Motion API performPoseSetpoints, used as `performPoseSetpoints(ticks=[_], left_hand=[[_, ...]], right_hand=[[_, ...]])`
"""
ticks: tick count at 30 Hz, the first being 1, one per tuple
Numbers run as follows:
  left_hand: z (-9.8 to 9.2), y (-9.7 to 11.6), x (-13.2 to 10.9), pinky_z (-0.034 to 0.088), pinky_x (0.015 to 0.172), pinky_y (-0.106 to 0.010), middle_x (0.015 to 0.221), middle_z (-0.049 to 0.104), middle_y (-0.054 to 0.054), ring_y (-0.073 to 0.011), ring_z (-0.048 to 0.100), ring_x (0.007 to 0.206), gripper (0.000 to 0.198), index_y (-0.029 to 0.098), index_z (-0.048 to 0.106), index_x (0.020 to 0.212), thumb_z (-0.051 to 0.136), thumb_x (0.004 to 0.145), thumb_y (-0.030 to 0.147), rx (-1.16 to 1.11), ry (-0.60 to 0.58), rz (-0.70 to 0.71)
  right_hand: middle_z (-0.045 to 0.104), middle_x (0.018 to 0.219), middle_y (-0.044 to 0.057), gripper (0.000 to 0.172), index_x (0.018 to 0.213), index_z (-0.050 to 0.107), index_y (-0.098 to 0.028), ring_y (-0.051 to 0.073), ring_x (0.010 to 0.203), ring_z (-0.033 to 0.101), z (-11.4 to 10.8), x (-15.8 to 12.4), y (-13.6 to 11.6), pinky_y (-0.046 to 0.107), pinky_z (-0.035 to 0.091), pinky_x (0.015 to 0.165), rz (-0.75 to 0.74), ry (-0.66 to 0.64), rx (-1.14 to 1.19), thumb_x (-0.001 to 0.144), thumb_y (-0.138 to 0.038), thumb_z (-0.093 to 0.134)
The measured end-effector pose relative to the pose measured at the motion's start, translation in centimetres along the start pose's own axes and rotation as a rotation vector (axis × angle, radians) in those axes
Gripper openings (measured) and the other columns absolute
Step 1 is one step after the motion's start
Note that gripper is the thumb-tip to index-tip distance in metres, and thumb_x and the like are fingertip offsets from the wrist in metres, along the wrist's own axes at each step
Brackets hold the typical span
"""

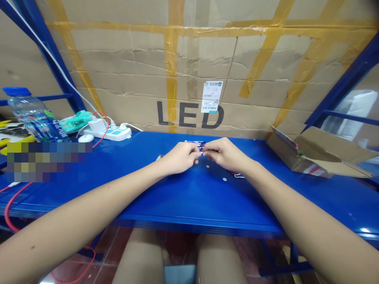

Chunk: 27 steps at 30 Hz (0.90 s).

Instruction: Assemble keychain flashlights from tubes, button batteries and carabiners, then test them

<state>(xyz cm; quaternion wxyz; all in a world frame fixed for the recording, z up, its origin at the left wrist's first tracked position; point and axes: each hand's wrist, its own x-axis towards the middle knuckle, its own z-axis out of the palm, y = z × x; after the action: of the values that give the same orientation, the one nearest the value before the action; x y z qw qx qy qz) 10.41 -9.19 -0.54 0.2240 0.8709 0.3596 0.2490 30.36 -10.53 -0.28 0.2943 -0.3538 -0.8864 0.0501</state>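
My left hand and my right hand meet over the blue tabletop, fingertips almost touching. Thumb and forefinger of each are pinched on a tiny silvery piece, too small to name and mostly covered by the fingers. Just behind the hands lie several slim, shiny blue and purple pieces, partly hidden. Under my right wrist, red and silver loops that look like carabiner clips show in part. A small pale object peeks out behind my left wrist.
A large taped cardboard sheet marked LED closes off the back. To the left are a drink bottle, a white power strip and a red cable. An open cardboard box stands right. Two pale spots dot the table.
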Motion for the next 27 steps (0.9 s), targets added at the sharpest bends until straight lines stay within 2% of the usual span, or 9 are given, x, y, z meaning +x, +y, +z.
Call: performPoseSetpoints(ticks=[6, 10, 19, 24, 27], left_hand=[[0.21, -0.12, -0.41, 0.038, 0.067, -0.029, 0.084, 0.068, -0.004, -0.0168, 0.057, 0.072, 0.017, 0.016, 0.062, 0.081, 0.054, 0.093, 0.026, 0.141, 0.116, 0.169], [0.28, -0.27, -0.47, 0.037, 0.066, -0.029, 0.083, 0.067, -0.004, -0.0156, 0.055, 0.070, 0.017, 0.016, 0.059, 0.081, 0.053, 0.094, 0.026, 0.178, 0.137, 0.251], [0.54, -0.66, -0.39, 0.038, 0.066, -0.029, 0.084, 0.064, -0.003, -0.0160, 0.055, 0.072, 0.009, 0.017, 0.055, 0.085, 0.054, 0.093, 0.021, 0.224, 0.163, 0.324], [0.76, -0.51, -0.54, 0.040, 0.070, -0.031, 0.087, 0.062, -0.005, -0.0176, 0.055, 0.077, 0.006, 0.018, 0.051, 0.086, 0.049, 0.091, 0.015, 0.253, 0.199, 0.392], [0.75, 0.09, -0.77, 0.040, 0.069, -0.032, 0.085, 0.061, -0.004, -0.0183, 0.054, 0.076, 0.004, 0.018, 0.050, 0.086, 0.049, 0.089, 0.015, 0.260, 0.208, 0.356]], right_hand=[[0.060, 0.058, -0.001, 0.019, 0.068, 0.065, -0.015, 0.012, 0.057, 0.050, -0.17, -0.06, -0.15, 0.024, 0.036, 0.059, 0.126, -0.029, 0.094, 0.083, -0.014, 0.053], [0.059, 0.056, -0.001, 0.021, 0.063, 0.061, -0.016, 0.012, 0.056, 0.052, -0.10, -0.01, -0.22, 0.025, 0.037, 0.058, 0.222, -0.038, 0.222, 0.083, -0.021, 0.055], [0.056, 0.054, -0.002, 0.022, 0.061, 0.058, -0.016, 0.011, 0.054, 0.050, -0.35, 0.10, -0.58, 0.025, 0.038, 0.056, 0.255, -0.048, 0.253, 0.082, -0.022, 0.056], [0.054, 0.052, -0.002, 0.023, 0.061, 0.056, -0.017, 0.010, 0.048, 0.048, -0.37, 0.09, -0.83, 0.025, 0.036, 0.051, 0.306, -0.061, 0.345, 0.082, -0.026, 0.056], [0.053, 0.053, -0.003, 0.022, 0.062, 0.056, -0.017, 0.010, 0.047, 0.046, -0.46, 0.14, -1.01, 0.025, 0.035, 0.050, 0.308, -0.055, 0.337, 0.082, -0.026, 0.057]])
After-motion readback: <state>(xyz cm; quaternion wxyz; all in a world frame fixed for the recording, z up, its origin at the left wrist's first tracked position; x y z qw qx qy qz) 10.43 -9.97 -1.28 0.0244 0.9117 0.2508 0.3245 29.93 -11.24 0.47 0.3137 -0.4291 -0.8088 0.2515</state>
